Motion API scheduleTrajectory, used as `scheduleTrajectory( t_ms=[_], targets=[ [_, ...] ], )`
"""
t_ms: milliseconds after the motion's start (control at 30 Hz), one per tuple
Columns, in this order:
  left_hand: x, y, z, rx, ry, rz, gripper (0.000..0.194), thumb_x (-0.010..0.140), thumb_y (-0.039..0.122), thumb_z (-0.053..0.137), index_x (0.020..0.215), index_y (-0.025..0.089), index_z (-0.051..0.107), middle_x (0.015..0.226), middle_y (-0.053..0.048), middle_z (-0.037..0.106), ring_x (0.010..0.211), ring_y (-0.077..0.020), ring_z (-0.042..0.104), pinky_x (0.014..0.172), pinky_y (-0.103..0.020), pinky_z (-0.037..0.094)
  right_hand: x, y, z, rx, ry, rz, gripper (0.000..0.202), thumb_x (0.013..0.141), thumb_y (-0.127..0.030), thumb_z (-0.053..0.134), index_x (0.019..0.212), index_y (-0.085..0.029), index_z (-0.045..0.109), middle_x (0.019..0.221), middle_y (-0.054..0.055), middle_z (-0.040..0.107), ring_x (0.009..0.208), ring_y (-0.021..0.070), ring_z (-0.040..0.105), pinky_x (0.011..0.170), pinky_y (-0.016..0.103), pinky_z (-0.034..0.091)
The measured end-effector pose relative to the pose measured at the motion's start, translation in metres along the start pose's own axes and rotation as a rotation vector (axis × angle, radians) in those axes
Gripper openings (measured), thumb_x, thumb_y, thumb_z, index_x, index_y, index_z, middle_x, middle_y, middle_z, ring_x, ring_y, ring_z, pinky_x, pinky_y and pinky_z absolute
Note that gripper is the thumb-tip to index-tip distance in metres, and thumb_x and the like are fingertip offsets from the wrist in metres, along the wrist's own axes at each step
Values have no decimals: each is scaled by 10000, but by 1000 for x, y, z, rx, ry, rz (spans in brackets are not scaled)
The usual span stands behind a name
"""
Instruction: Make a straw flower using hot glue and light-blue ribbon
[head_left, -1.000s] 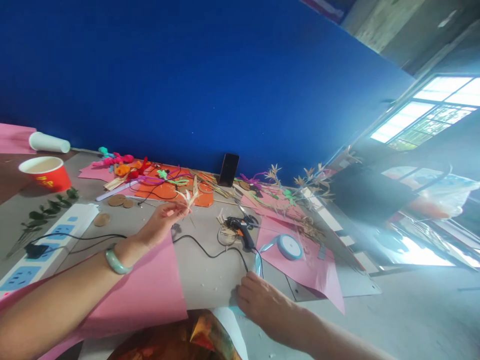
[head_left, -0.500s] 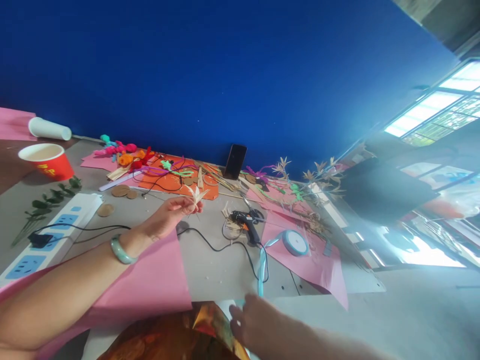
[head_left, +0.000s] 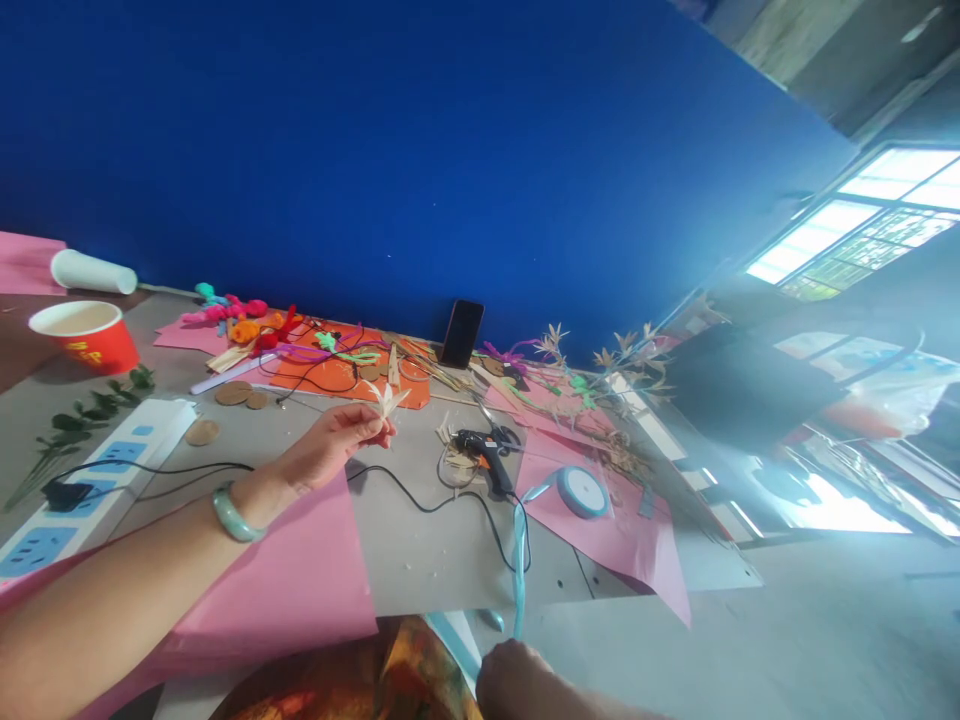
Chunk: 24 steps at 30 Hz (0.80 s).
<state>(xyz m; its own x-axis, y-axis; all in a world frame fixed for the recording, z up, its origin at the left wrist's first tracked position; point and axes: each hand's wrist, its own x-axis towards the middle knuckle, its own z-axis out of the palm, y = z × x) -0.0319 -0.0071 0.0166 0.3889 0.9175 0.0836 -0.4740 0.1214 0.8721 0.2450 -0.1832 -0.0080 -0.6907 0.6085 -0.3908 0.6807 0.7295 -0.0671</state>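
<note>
My left hand (head_left: 349, 440), a green bangle at its wrist, pinches a pale, straw-coloured flower (head_left: 388, 402) with pointed petals above the table. At the bottom edge is my right hand (head_left: 521, 680), curled and slightly blurred, its fingers mostly hidden. A light blue ribbon (head_left: 519, 580) runs from its spool (head_left: 583, 492) over the table edge down to that hand, which appears closed on it. More blue ribbon shows just left of the hand. Between the hands, farther back, a black glue gun (head_left: 491, 462) lies beside scissors (head_left: 506, 436).
A white power strip (head_left: 169, 425), a red paper cup (head_left: 86, 340) and a leafy sprig (head_left: 79, 430) occupy the left side. Pink paper (head_left: 300, 580) overhangs the front edge. A phone (head_left: 461, 335) leans on the blue wall. Dried flowers (head_left: 551, 342) stand at back right.
My right hand has moved downward, and more of the blue ribbon shows hanging past the table edge. My left hand keeps the flower at nearly the same spot. The view has shifted slightly.
</note>
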Motion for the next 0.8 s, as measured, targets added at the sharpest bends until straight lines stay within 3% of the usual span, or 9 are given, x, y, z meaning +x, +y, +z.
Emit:
scheduleTrajectory(
  t_ms=[67, 100, 167, 267, 333, 433, 533, 600, 800],
  targets=[
    [0, 0, -1, -20, 1, -27, 121, 787, 273, 711, 783, 154, 689, 872, -42, 698, 768, -133, 627, 784, -284, 482, -6, 5, -40, 128, -184, 62, 257, 714, -264, 532, 711, -395, 752, 460, 8, 669, 341, 230, 602, 277, 258, 304],
    [0, 0, -1, -37, 1, -46, 125, 780, 273, 717, 779, 152, 684, 873, -43, 699, 769, -135, 630, 788, -288, 486, -7, 9, -63, 287, -213, -50, 222, 720, -267, 561, 754, -381, 749, 541, 3, 705, 431, 217, 654, 321, 259, 366],
    [-1, 2, -2, -86, -5, -84, 143, 752, 278, 741, 760, 152, 673, 876, -45, 703, 772, -141, 639, 803, -305, 491, -3, 20, -107, 567, -41, -97, 161, 796, -278, 558, 832, -293, 715, 712, 30, 738, 643, 207, 708, 501, 279, 491],
    [-3, 7, 0, -155, -63, -125, 162, 723, 280, 763, 723, 154, 662, 939, -65, 714, 855, -174, 659, 879, -353, 478, 14, 38, -148, 1104, 41, 75, 247, 916, -373, 478, 830, -189, 618, 616, -4, 639, 399, 92, 564, 353, 182, 387],
    [-5, 9, 2, -162, -153, -132, 160, 731, 280, 755, 709, 150, 665, 1064, -104, 701, 1025, -223, 633, 963, -391, 433, 30, 45, -155, 1322, 129, 111, 263, 909, -411, 510, 833, -169, 581, 630, -20, 618, 348, 49, 497, 308, 145, 324],
    [-9, 7, 3, -151, -282, -159, 151, 724, 281, 755, 722, 150, 679, 1166, -128, 664, 1196, -264, 539, 1040, -429, 355, 56, 48, -149, 1493, 205, 66, 250, 901, -399, 533, 1002, -172, 557, 697, -13, 655, 352, 46, 510, 300, 133, 344],
    [-12, -2, 1, -153, -283, -174, 168, 681, 300, 789, 666, 177, 675, 819, -62, 707, 967, -227, 630, 978, -405, 395, 75, 48, -144, 1598, 255, 68, 311, 900, -367, 533, 1159, -202, 480, 709, -16, 672, 347, 55, 515, 291, 128, 336],
    [-13, -5, -1, -122, -309, -201, 192, 638, 318, 816, 669, 186, 681, 714, -32, 666, 811, -197, 629, 880, -369, 440, 81, 50, -144, 1662, 313, 83, 325, 889, -358, 546, 1171, -220, 460, 712, -18, 671, 336, 55, 503, 284, 128, 308],
    [-10, 13, -7, -193, -362, -261, 239, 637, 331, 821, 677, 159, 660, 804, -37, 636, 747, -182, 623, 869, -400, 432, 57, 76, -147, 1789, 568, 220, 237, 823, -332, 639, 1023, -258, 538, 660, -20, 627, 339, 59, 430, 296, 167, 232]
  ],
)
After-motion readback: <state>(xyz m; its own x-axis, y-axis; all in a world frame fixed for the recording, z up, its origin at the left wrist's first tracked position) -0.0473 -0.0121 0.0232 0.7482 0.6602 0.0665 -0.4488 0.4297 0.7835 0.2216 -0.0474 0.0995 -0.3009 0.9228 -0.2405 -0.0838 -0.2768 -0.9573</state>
